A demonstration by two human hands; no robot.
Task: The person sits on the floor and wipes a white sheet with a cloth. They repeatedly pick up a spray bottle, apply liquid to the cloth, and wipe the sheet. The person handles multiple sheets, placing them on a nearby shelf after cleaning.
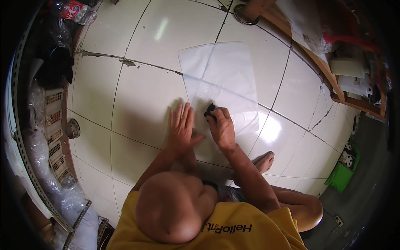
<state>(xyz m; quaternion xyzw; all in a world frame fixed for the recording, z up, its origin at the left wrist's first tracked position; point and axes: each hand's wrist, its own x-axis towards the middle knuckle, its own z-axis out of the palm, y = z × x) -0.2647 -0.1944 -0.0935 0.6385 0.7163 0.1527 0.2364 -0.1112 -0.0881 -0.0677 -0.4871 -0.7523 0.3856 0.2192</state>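
Pressing a clear plastic sheet flat on the pale tiled floor, a person in a yellow shirt crouches at the centre of the frame. The left hand lies palm-down with its fingers spread just beside the sheet's lower left corner, pinning that edge. The right hand rests on the sheet's lower edge, fingers pinched around a small black object, perhaps a marker or clip; its exact kind is too small to tell.

The work appears to be at the stage of marking or fixing the sheet near its lower border. Any further move would seem to call for the left hand to keep steady pressure so that the thin plastic does not slide or wrinkle under the right hand.

A bare foot shows on the tiles at lower right of centre, near the sheet. White perforated crates and bundled plastic wrap line the left edge of the frame; a wooden shelf with papers runs along the upper right, and a green bag sits at right. Cracked grout lines cross the floor under the sheet, which could make the surface uneven.
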